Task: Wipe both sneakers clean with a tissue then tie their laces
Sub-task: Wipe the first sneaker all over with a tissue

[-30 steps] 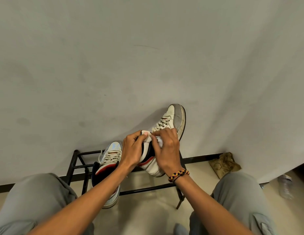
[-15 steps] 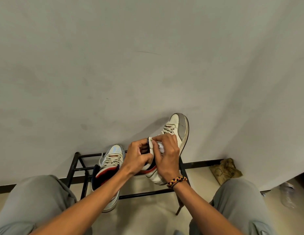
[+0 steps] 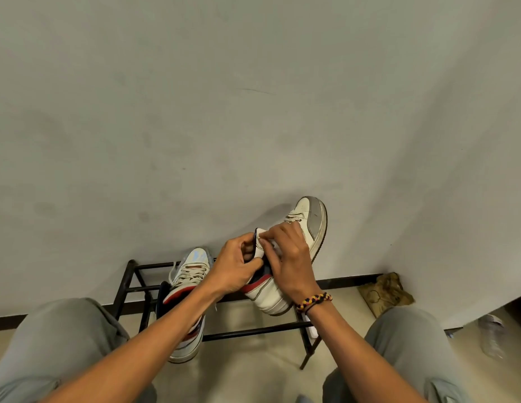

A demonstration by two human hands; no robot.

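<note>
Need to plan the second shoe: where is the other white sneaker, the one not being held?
In the head view the white lace-up sneaker rests left of centre on the black metal rack, toe toward the wall, partly under the left hand's forearm.

We see a matt painted wall, black metal rack, smooth leather-look sneaker with grey suede-like toe, braided cord bracelet.

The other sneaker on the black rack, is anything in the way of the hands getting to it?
Nothing visible blocks the white sneaker with red trim on the black metal rack. The left forearm crosses over it. Both the left hand and right hand are busy holding the raised white sneaker with grey toe.
</note>
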